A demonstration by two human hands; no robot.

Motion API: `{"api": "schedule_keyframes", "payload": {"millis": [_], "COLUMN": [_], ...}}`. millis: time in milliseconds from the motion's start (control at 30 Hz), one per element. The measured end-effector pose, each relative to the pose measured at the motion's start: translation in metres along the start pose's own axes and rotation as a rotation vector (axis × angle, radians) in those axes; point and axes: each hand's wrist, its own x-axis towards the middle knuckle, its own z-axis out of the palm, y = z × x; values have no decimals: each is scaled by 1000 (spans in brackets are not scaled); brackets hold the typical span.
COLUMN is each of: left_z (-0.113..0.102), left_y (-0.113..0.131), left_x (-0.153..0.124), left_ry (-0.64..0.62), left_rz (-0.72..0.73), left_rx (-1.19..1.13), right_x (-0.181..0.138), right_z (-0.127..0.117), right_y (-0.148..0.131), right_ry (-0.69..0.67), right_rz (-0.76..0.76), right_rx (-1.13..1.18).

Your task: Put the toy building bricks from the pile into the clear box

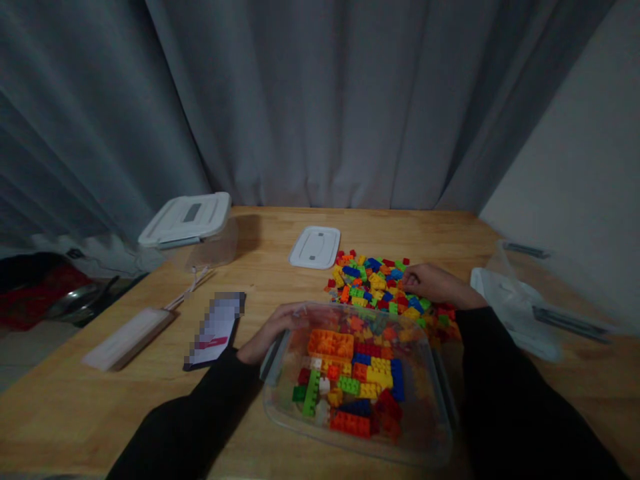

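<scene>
A clear plastic tub (pixel 440 373) stands on the wooden table in front of me, tilted a little, holding several coloured bricks. My left hand (pixel 270 330) grips its far left corner, fingers curled over the rim. Behind the tub lies a loose pile of coloured bricks (pixel 373 283). My right hand (pixel 435 283) rests on the right side of that pile, its fingertips pinched together among the bricks; I cannot make out which piece they hold. Both arms wear black sleeves.
A white lid (pixel 316 247) lies flat behind the pile. A lidded clear box (pixel 193 227) stands at the back left. A white power bank with cable (pixel 127 337) and a paper card (pixel 215 330) lie left. Clear plastic bags (pixel 520 303) sit at the right. Grey curtains hang behind.
</scene>
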Motion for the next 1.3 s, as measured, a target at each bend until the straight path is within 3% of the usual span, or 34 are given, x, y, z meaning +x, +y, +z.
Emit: {"api": "schedule_keyframes", "payload": {"millis": [333, 533, 900, 1300], "left_z": [6, 5, 6, 2], "left_y": [8, 5, 6, -1], "left_x": [-1, 0, 1, 1], "left_ry": [16, -9, -33, -10], "left_rz": [10, 22, 53, 14], "left_rx": [22, 7, 25, -1], "right_x": [-28, -52, -79, -70], "right_z": [-23, -29, 3, 45], "right_y": [-51, -87, -135, -147], "right_ry": [24, 42, -108, -385], "right_rz": [-125, -310, -619, -669], "right_rx": [84, 44, 173, 123]}}
